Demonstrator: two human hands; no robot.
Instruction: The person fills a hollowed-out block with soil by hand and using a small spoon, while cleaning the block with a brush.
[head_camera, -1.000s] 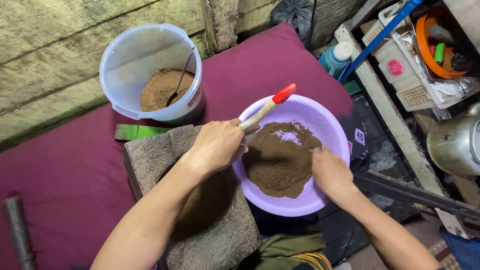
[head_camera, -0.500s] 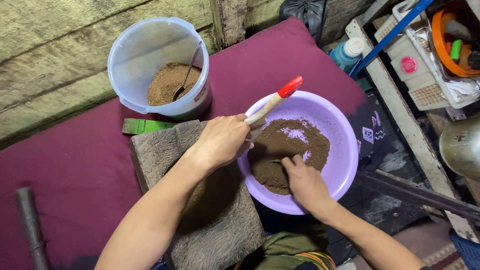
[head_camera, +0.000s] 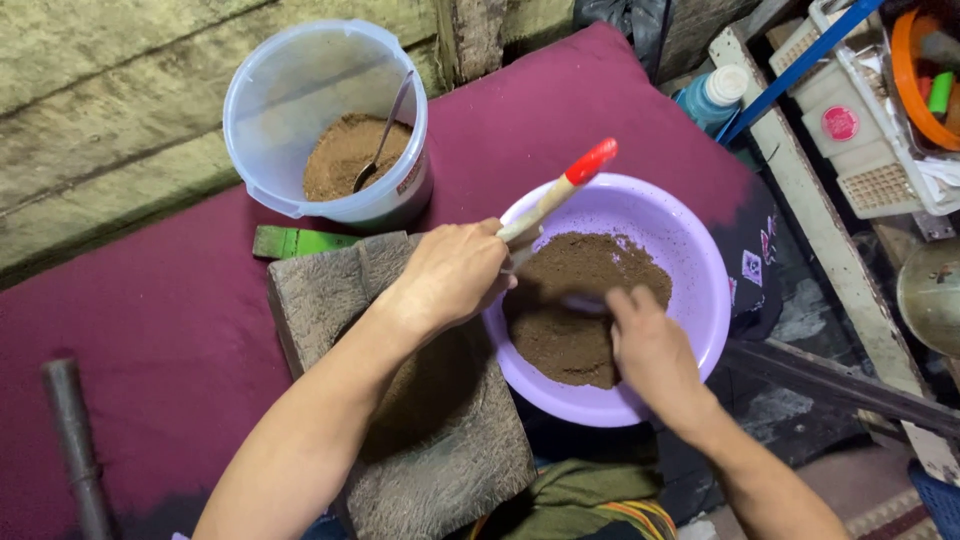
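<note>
In the head view, the left hand (head_camera: 452, 275) sat at the centre of the frame, clenched around the wooden handle of a brush (head_camera: 556, 193) whose red tip pointed toward the upper right. The right hand (head_camera: 652, 350), just right of centre, reached into the purple bowl (head_camera: 700, 265) with fingers spread flat on the brown powder (head_camera: 590, 300); it grasped nothing that could be seen. The bowl lay right of centre on a maroon cloth (head_camera: 150, 320). Under the left forearm lay a rough stone slab (head_camera: 440, 440), touching the bowl's left rim. In the upper left stood a clear plastic tub (head_camera: 325, 120) holding more powder and a metal spoon (head_camera: 385, 125). A green strip (head_camera: 295, 241) lay between tub and slab.
</note>
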